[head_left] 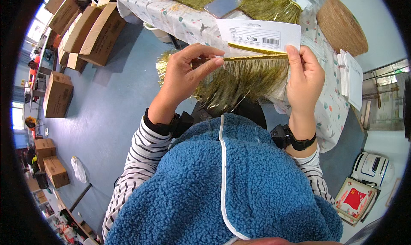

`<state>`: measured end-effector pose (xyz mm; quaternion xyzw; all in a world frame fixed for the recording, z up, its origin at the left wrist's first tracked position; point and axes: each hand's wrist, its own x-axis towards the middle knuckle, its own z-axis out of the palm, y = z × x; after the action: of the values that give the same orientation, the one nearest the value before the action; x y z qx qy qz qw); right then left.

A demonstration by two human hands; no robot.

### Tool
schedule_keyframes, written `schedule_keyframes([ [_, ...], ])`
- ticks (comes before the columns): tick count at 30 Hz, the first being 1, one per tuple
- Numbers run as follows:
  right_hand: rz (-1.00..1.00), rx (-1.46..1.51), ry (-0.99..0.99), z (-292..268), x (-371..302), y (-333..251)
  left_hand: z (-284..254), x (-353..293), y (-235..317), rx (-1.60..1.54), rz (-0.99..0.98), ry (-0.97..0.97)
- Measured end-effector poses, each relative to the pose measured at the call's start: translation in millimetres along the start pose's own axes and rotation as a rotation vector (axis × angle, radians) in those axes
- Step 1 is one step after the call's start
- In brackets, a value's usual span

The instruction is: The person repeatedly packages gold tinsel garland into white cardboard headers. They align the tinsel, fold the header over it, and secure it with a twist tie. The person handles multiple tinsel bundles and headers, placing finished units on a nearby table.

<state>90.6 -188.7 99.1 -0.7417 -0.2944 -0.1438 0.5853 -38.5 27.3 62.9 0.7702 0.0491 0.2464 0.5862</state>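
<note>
Tinsel fringe, gold-green and feather-light, hangs limp from a white header card held up in front of the person's chest, above the patterned table. Left hand pinches the fringe's top band; right hand pinches the card's corner, probably the band too. The stiff card is the safest place to hold; the strands look slippery and snag-prone.

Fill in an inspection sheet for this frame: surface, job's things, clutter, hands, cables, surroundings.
Surface: table under a patterned cloth.
Job's things: gold tinsel fringe on a white header card, held above the lap.
Clutter: more tinsel packs, a phone, a round woven mat, white cards.
Hands: left hand pinches the fringe's top edge; right hand grips the card's right end.
Cables: nothing seen.
Surroundings: cardboard boxes on a blue floor.
</note>
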Motion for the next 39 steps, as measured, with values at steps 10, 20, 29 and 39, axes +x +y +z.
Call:
schedule_keyframes([
  [10,0.092,0.113,-0.045,-5.5,2.6,6.4,-0.5,3.8,7.8,0.072,0.114,0.024],
  [20,0.026,0.021,-0.045,-4.6,2.8,2.4,20.2,-1.3,-11.6,-0.223,-0.150,-0.149],
  [29,-0.011,-0.104,-0.071,-1.0,-0.3,-6.0,35.0,0.1,2.0,-0.095,-0.085,-0.138],
  [39,0.000,-0.139,-0.079,-2.9,-0.8,-0.3,30.9,1.9,-2.1,-0.476,-0.066,-0.182],
])
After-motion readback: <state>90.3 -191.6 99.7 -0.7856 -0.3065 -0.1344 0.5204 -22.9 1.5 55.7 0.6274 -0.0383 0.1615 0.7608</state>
